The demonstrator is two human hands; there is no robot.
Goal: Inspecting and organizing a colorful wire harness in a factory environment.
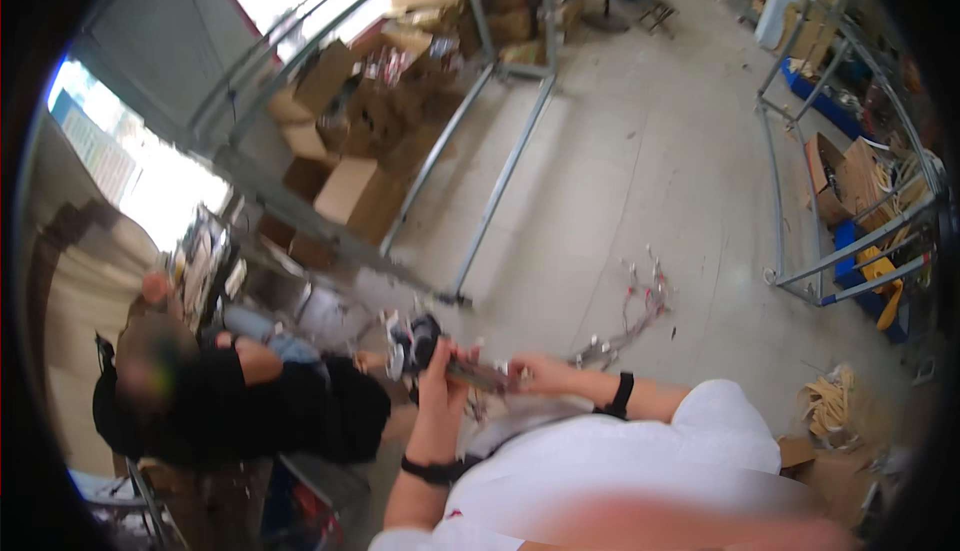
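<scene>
My left hand [438, 379] is closed around a bundle of thin wires in front of my white shirt. Beside its fingers is a dark, roundish thing [425, 329], perhaps a roll of black tape, with pale pieces next to it. Farther right along the bundle, my right hand [538, 375] has its fingers closed on the wires. The wire harness [615, 339] runs on past this hand and fans out into branches with small white and red ends. Both wrists wear black bands. Blur hides the finer details between my hands.
To the left, a person in black [250, 401] sits close by. A metal frame [500, 181] stands ahead, with cardboard boxes [350, 191] behind it. At the right is a metal rack [850, 271] with blue bins. A coil of cream cord [832, 403] lies at lower right.
</scene>
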